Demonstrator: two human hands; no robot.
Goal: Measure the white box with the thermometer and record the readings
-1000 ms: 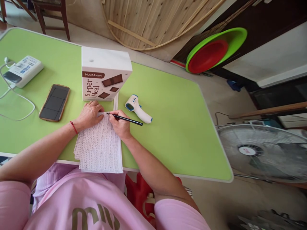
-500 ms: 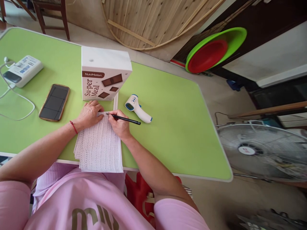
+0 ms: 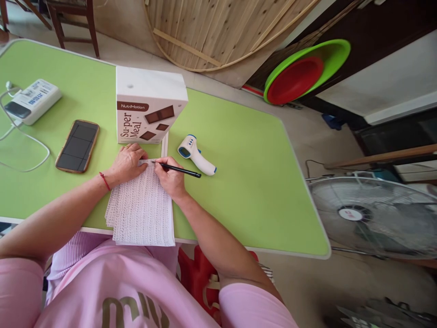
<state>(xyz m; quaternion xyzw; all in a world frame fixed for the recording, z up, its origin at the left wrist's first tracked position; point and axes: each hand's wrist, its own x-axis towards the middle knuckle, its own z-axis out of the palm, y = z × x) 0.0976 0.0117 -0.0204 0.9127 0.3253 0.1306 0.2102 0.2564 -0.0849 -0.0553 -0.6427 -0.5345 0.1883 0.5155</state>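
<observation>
My right hand [image 3: 171, 183] grips a black pen [image 3: 184, 171] between thumb and fingers. Its tip rests near the top edge of a small stack of paper sheets [image 3: 144, 212], covered in rows of small handwriting. Flat across the upper left of the sheets lies my left hand [image 3: 128, 163], fingers stretched out, a red string round its wrist. Just beyond both hands stands a white and brown NutriMotion box [image 3: 152, 84]. A white and blue infrared thermometer [image 3: 200, 159] lies to the right of the pen.
On the green table [image 3: 246, 182], a phone [image 3: 78, 146] lies left of my left hand. Farther left is a white power bank [image 3: 37, 98] with a looping cable [image 3: 44, 148]. A large fan [image 3: 368, 214] stands past the right edge; green and red basins [image 3: 297, 79] lean behind.
The pen and my right hand have shifted very slightly to the right. My left hand and the sheets have stayed where they were.
</observation>
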